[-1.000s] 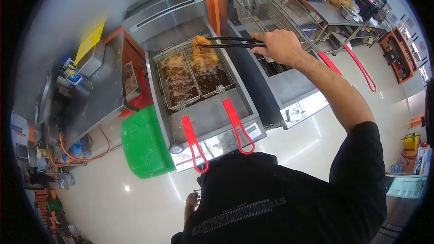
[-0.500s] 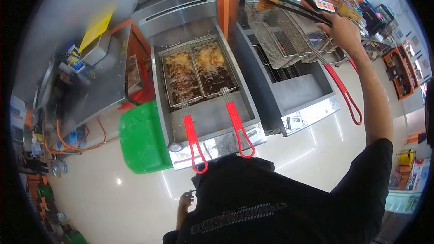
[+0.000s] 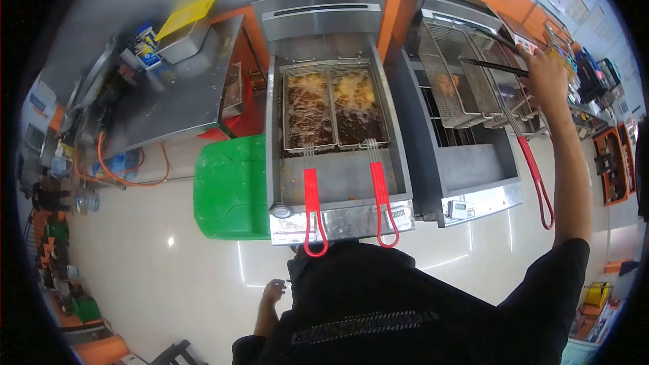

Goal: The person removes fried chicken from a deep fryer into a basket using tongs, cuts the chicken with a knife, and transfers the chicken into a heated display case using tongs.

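Observation:
My right hand (image 3: 546, 80) is closed round black tongs (image 3: 495, 65), whose arms are spread apart with nothing between the tips. Below them, a browned fried piece (image 3: 446, 85) sits in a wire fryer basket (image 3: 466, 120), raised over the right fryer. That basket's red handle (image 3: 536, 182) hangs toward the front. Low beside my body, my left hand (image 3: 274, 290) has loosely bent fingers, apart, and holds nothing that I can see. In the left fryer (image 3: 341, 220), two baskets with red handles (image 3: 311, 196) sit in bubbling oil with pale and golden food.
A green bin lid (image 3: 230, 189) adjoins the left fryer. Further left, a steel table (image 3: 176, 98) bears a metal container with a yellow board (image 3: 186, 17). A small timer (image 3: 462, 209) is on the right fryer's front. An orange hose (image 3: 135, 179) loops below the table.
The tongs have opened and let go of the browned piece, which now rests lower in the basket. My view has swung, so the fryers appear further right.

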A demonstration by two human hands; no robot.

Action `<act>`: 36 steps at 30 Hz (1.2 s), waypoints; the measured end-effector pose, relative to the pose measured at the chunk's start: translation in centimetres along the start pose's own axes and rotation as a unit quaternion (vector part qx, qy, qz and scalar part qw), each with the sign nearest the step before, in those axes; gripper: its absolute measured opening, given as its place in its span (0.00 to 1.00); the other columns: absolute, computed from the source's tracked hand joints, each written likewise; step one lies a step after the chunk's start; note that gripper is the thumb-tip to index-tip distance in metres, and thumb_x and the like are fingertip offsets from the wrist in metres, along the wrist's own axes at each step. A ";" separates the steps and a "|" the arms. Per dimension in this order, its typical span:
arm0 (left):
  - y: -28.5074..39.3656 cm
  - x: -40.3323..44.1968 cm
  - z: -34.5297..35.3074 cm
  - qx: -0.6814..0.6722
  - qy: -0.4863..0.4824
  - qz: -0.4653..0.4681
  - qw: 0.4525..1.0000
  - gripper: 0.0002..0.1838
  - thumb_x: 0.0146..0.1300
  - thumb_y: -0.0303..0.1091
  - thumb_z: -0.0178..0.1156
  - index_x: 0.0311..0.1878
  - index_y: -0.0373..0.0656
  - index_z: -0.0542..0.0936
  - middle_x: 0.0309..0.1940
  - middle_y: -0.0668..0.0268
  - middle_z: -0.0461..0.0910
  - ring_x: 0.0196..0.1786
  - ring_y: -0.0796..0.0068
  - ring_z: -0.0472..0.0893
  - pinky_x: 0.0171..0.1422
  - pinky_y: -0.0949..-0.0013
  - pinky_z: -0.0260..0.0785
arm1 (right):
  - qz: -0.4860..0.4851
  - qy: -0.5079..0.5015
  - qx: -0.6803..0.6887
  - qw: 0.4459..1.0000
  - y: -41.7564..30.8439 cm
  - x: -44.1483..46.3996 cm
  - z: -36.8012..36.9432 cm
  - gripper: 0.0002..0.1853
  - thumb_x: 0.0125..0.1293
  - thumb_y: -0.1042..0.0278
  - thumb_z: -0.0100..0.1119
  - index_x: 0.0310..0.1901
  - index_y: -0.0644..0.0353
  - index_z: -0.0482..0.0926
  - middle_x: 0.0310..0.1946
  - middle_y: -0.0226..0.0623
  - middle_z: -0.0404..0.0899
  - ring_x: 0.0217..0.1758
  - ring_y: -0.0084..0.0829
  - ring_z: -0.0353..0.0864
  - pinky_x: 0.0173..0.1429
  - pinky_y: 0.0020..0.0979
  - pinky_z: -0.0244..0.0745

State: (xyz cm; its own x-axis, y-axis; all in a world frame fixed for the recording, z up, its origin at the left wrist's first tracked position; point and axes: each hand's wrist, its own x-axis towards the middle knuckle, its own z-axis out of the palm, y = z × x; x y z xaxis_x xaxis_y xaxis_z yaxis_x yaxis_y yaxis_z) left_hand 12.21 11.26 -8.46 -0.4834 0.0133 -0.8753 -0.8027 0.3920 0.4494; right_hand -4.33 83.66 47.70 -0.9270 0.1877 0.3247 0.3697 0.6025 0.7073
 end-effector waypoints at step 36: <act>-10.1 -3.3 -0.7 -0.174 0.061 -0.017 0.983 0.11 0.65 0.28 0.52 0.48 0.34 0.76 0.41 0.52 0.82 0.42 0.63 0.84 0.41 0.66 0.80 | -0.328 -0.058 0.187 0.924 -33.0 8.9 -6.2 0.34 0.49 0.51 0.74 0.58 0.49 0.74 0.38 0.35 0.84 0.45 0.36 0.85 0.45 0.35 0.80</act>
State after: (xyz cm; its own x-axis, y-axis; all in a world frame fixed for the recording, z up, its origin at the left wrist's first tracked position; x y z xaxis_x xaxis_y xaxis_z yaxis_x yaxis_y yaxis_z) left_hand 21.68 6.60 -10.00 -0.4762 -0.1129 -0.8720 -0.8793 0.0518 0.4735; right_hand -24.39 60.66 31.10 -0.9528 -0.2440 -0.1807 -0.3009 0.8382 0.4549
